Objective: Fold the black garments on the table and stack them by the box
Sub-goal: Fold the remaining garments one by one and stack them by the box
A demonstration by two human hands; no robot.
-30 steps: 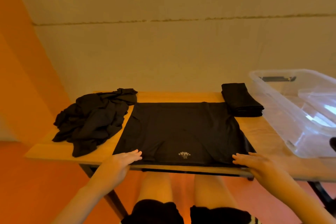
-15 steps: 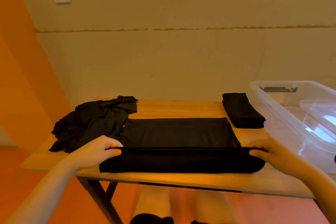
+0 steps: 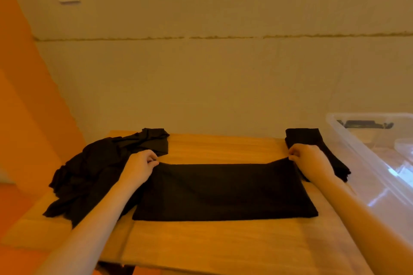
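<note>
Black garment point(image 3: 223, 192), long axis left-right

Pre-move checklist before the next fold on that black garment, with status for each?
1. Left hand has a grip on the garment's far left corner: ok.
2. Right hand has a grip on the far right corner: ok.
3. Far edge laid flat: not ok, raised at the right corner.
4. Layers underneath lined up: cannot tell, hidden.
5. Unfolded pile apart from the garment: cannot tell, left arm covers the gap.
6. Folded stack beside the box, ready for another: ok.
</note>
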